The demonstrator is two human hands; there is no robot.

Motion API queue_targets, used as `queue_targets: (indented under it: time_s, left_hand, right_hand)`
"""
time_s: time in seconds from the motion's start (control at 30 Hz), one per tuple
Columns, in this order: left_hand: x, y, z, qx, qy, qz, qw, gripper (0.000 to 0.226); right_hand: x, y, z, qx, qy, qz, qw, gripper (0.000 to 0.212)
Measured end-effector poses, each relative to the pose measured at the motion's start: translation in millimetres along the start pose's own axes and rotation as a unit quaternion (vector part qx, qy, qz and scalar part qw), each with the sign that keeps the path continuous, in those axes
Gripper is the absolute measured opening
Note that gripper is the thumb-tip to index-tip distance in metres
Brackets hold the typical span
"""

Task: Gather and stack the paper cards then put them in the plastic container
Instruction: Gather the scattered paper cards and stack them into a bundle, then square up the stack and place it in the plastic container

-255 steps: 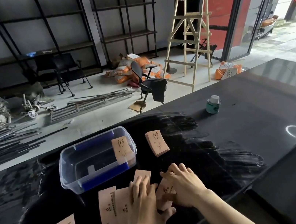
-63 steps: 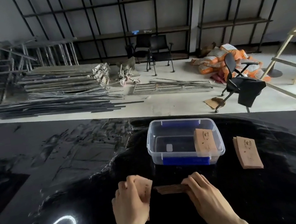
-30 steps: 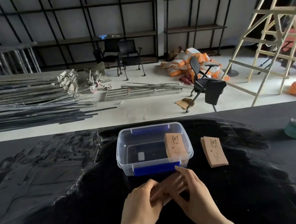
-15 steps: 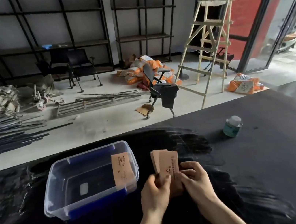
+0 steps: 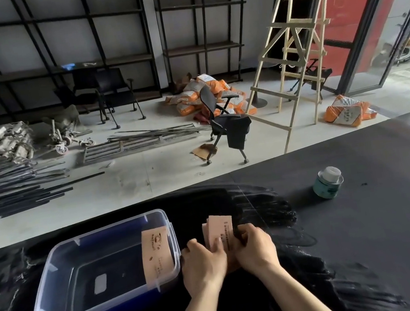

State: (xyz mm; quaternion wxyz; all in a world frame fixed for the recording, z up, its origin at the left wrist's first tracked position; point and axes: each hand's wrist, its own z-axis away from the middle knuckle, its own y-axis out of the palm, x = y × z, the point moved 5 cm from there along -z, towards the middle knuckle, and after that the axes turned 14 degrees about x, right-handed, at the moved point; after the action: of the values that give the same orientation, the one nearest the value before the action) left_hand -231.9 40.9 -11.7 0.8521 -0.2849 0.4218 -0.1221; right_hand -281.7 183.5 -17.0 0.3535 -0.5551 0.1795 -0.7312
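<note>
A stack of tan paper cards (image 5: 219,229) lies on the black table just right of the clear plastic container (image 5: 54,260). My left hand (image 5: 203,264) and my right hand (image 5: 256,248) press on its near end from either side, fingers closed around it. The lower part of the stack is hidden under my hands. Inside the container, one batch of cards (image 5: 157,253) leans against the right wall.
A small teal jar with a white lid (image 5: 327,182) stands on the table at the right. The table's far edge runs just behind the container. Beyond it lie a floor with metal bars, an office chair (image 5: 226,125) and a wooden ladder (image 5: 296,43).
The gathered cards moved from in front of the container to the earlier stack at its right; half a second ago they were held more upright, now they are lowered onto it.
</note>
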Motion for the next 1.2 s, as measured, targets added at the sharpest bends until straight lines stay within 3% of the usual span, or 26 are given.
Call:
queue_targets:
  time_s: [0.13,0.33,0.53,0.63,0.77,0.83,1.0,1.13,1.2]
  left_hand:
    - [-5.6,6.0,-12.7,0.041,-0.027,-0.003,0.999,0.059]
    - [-2.6,7.4,-11.1,0.067,-0.01,0.068,0.995,0.057]
    - [-4.3,8.0,8.1,0.084,0.116,0.196,0.97,0.051]
    - [-2.8,3.3,26.4,0.112,0.19,0.178,0.959,0.048]
    - [6.1,-24.2,55.9,0.094,0.295,0.096,0.946,0.056]
    - [14.2,-42.6,72.8,0.087,0.334,0.027,0.938,0.063]
    - [53.1,-97.0,106.8,0.063,0.339,-0.134,0.929,0.07]
    - [93.8,-140.0,121.5,0.072,0.302,-0.201,0.929,0.072]
    - [114.3,-155.3,123.7,0.074,0.285,-0.233,0.927,0.072]
  right_hand:
    - [2.2,3.3,-7.8,0.052,0.006,-0.048,0.997,0.032]
    - [-7.1,8.5,-3.1,0.062,0.001,-0.106,0.992,0.021]
    - [-19.6,2.7,23.5,0.064,-0.047,-0.309,0.948,0.013]
    - [-14.4,-6.4,47.3,0.072,-0.1,-0.333,0.935,0.032]
    - [-2.7,-14.0,73.9,0.073,-0.167,-0.292,0.939,0.078]
    - [9.2,-15.4,88.3,0.057,-0.196,-0.268,0.942,0.083]
    - [47.4,12.0,129.3,0.059,-0.258,-0.24,0.934,0.054]
    - [75.1,64.8,156.6,0.084,-0.296,-0.22,0.926,0.021]
    - [86.3,92.7,165.4,0.077,-0.307,-0.19,0.929,0.015]
